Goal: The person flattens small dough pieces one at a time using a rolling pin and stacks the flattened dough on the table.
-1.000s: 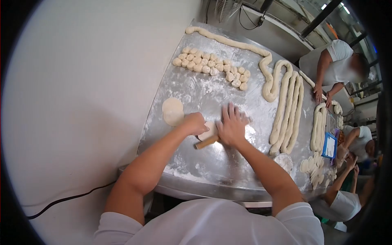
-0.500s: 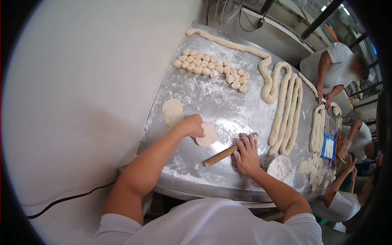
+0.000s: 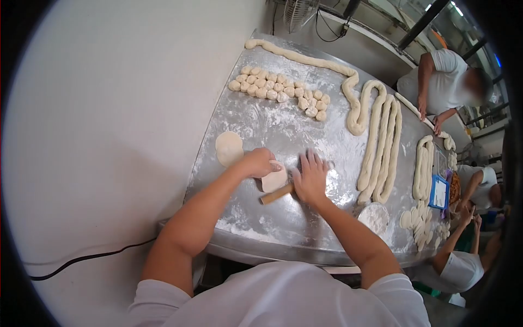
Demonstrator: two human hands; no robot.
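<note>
Closer to the dough disc (image 3: 272, 181) than before, the right hand (image 3: 311, 179) spreads wide over the wooden rolling pin (image 3: 277, 194), while the left hand (image 3: 260, 163) pinches the disc's edge. Pale, thin and roundish, the disc lies on the floury metal desk (image 3: 261, 220); marks on the blue-framed panel (image 3: 439, 192) are too small to read

And here's the table (image 3: 248, 117), shiny metal dusted with flour! Up top, small dough balls (image 3: 269, 87) bunch in rows, while a long dough rope (image 3: 305, 58) snakes along the far edge and loops down the right. Two overlapping flat rounds (image 3: 229, 148) sit at left; nearby, a third round (image 3: 274, 180) lies just beside the rolling pin (image 3: 277, 193). Over right, a floury round dish (image 3: 373, 218), then scattered flat pieces (image 3: 420, 224), a shorter folded rope (image 3: 423, 169) and a blue-edged container (image 3: 439, 192)!
</note>
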